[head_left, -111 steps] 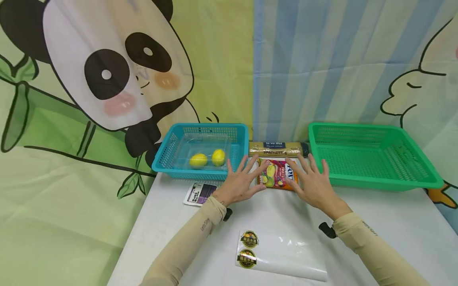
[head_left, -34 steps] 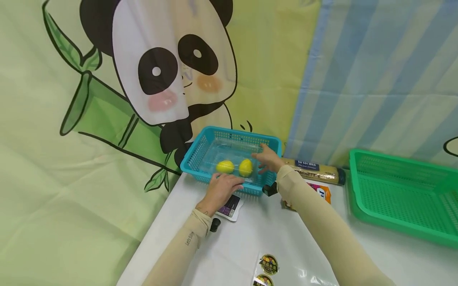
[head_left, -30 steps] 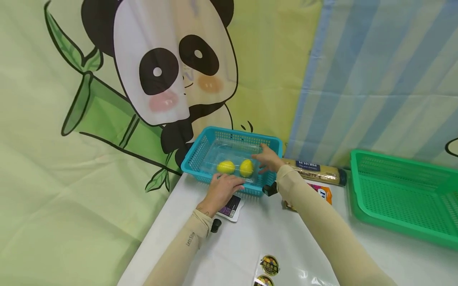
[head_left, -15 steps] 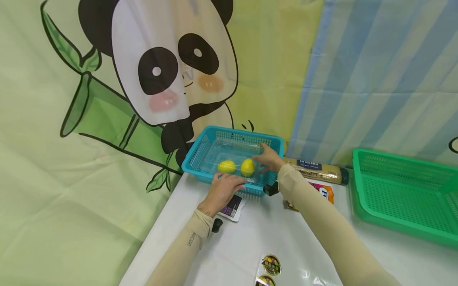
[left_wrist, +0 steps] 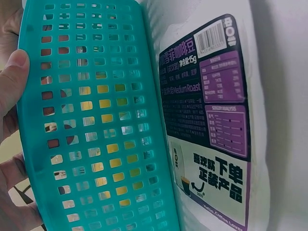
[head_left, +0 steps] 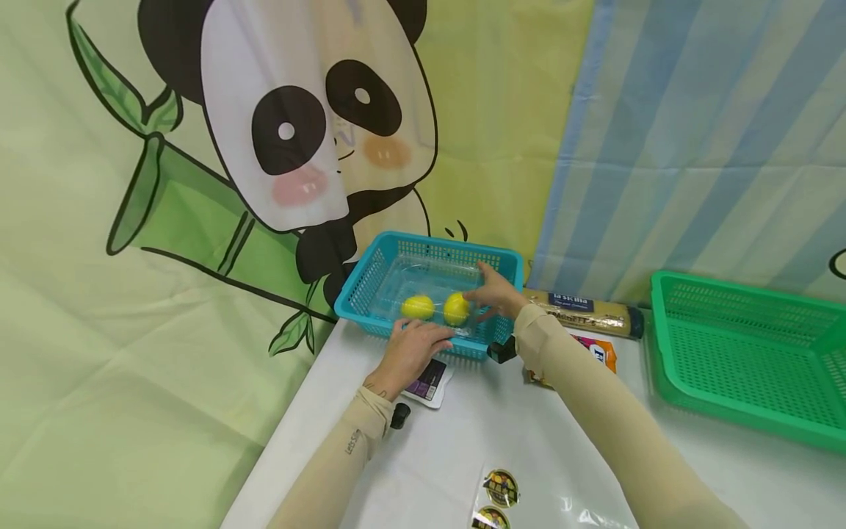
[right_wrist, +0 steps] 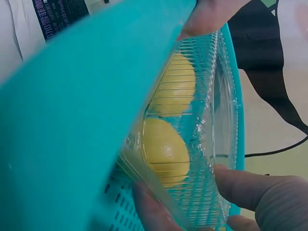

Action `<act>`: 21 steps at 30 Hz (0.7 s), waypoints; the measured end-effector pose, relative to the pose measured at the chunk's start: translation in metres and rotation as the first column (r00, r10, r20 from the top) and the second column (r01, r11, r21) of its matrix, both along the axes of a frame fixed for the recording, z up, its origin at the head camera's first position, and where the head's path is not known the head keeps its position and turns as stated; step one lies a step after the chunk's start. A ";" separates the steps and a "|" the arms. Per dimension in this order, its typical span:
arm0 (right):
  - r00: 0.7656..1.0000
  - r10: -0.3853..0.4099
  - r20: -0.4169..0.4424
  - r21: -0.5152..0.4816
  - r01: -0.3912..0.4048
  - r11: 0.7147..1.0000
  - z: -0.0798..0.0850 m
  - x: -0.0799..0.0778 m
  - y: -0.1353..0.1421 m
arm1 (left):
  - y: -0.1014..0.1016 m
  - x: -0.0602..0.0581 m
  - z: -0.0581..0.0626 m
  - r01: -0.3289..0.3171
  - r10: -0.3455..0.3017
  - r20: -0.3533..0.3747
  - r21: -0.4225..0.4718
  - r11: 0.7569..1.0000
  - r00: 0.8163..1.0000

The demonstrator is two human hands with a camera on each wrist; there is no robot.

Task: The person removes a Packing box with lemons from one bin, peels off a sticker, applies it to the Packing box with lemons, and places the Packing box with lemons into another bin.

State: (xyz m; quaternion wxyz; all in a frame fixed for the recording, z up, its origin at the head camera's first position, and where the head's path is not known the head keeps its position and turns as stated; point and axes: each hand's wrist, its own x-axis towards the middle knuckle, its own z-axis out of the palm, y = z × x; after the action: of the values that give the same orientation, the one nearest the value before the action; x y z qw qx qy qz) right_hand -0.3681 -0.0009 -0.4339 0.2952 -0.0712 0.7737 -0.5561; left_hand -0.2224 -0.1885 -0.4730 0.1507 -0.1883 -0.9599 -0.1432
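Note:
Two lemons (head_left: 418, 307) lie in a clear plastic box (right_wrist: 211, 139) inside the blue mesh basket (head_left: 362, 314). At the basket's right side, my right hand (head_left: 497, 292) reaches in and grips the box's right end between thumb and finger, one on each side, as the right wrist view shows. My left hand (head_left: 408, 356) lies over the near rim; its thumb (left_wrist: 14, 72) touches the rim. Its other fingers reach inside, and their hold is partly hidden. Below the left hand lies a purple-and-white coffee packet (left_wrist: 204, 96), flat on the table.
A spaghetti pack (head_left: 595, 316) and a colourful snack bag (head_left: 598, 351), partly behind the right sleeve, lie right of the basket. Farther right stands a green basket (head_left: 667, 367). A sheet with round stickers (head_left: 501, 488) is at the front of the white table (head_left: 436, 455).
Both hands have left their spread pose above the snack bag and gone left to the blue basket. The head view has turned left. Over the last second the hands barely move.

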 end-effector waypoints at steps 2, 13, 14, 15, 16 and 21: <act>1.000 -0.003 -0.002 -0.020 0.003 1.000 -0.001 0.000 -0.001 | 0.000 0.000 0.000 0.001 -0.001 0.004 0.001 1.000 1.000; 0.999 -0.040 -0.017 -0.046 0.040 0.998 0.000 0.004 -0.005 | 0.001 -0.001 0.000 -0.006 0.006 -0.005 -0.017 1.000 1.000; 0.999 -0.044 -0.018 -0.044 0.043 0.998 0.000 0.004 -0.006 | 0.001 -0.001 0.000 -0.006 0.006 -0.007 -0.017 1.000 1.000; 0.999 -0.047 -0.016 -0.044 0.047 0.998 0.000 0.005 -0.006 | 0.001 -0.001 -0.001 -0.007 0.007 -0.007 -0.018 1.000 1.000; 0.999 -0.049 -0.018 -0.043 0.048 0.998 0.000 0.005 -0.006 | 0.001 -0.001 -0.001 -0.007 0.007 -0.006 -0.016 1.000 1.000; 0.998 -0.051 -0.030 -0.040 0.050 0.998 -0.001 0.005 -0.007 | 0.000 -0.001 -0.002 -0.010 0.011 0.010 -0.008 1.000 1.000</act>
State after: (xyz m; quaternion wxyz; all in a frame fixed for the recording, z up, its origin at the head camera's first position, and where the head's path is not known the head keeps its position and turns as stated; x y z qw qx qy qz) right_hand -0.3631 -0.0076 -0.4345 0.2677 -0.0657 0.7687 -0.5772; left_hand -0.2231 -0.1886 -0.4745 0.1458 -0.1831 -0.9622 -0.1395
